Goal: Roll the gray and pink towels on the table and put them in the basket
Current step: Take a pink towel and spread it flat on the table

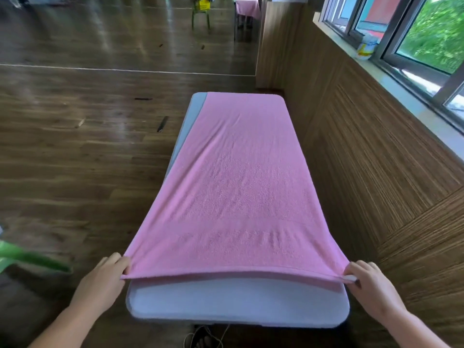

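I am pinching the pink towel's (233, 187) near corners, left hand (105, 275) and right hand (369, 280) well apart. It is lying over the gray towel (187, 126) on the table (236, 310), long axis running straight away from me, both hands equally near.

We're in a big open hall here, a communal or activity room by the look of it. A dark glossy wooden plank floor (88, 146) runs far off to the left and ahead. Down the right side stands a striped wood-panelled wall (376, 159), topped by a pale window ledge (391, 79) and a row of grey-framed sliding windows (401, 26), with green foliage (442, 28) outside. At the far end are a green-legged chair (200, 16) and a table draped in pink cloth (247, 6). Near us is a long narrow grey-topped table (238, 307), set close along the panelling.
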`<state>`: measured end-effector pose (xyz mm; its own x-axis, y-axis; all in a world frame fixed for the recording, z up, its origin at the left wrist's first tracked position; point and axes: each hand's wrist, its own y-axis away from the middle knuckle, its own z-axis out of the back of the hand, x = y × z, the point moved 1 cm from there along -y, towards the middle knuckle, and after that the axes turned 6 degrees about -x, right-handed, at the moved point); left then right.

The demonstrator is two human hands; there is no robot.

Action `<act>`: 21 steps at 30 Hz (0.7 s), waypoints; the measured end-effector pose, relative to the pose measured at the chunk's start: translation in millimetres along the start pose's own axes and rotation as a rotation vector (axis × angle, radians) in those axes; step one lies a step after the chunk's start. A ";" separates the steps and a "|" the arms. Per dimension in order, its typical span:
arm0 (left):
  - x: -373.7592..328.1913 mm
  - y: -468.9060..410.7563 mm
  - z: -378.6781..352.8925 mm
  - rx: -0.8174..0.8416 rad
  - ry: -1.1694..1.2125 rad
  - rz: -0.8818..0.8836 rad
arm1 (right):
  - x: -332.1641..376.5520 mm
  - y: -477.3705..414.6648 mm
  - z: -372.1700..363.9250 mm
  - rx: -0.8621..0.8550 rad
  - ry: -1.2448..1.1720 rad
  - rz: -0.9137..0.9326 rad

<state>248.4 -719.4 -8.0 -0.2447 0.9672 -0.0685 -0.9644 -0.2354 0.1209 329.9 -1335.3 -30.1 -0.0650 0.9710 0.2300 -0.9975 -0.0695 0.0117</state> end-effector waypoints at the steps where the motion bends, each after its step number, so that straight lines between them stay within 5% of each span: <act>1: -0.5 7.7 -2.2 0.004 -0.001 0.007 | -3.4 8.0 -3.5 0.023 0.000 0.011; 21: 24.0 91.5 -58.6 0.021 0.068 0.021 | -38.3 92.5 -24.1 0.172 -0.019 0.116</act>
<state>148.4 -723.4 -56.6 -0.2718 0.9532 -0.1324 -0.9568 -0.2529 0.1438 239.5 -1373.4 -61.3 -0.1773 0.9498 0.2579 -0.9638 -0.2206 0.1498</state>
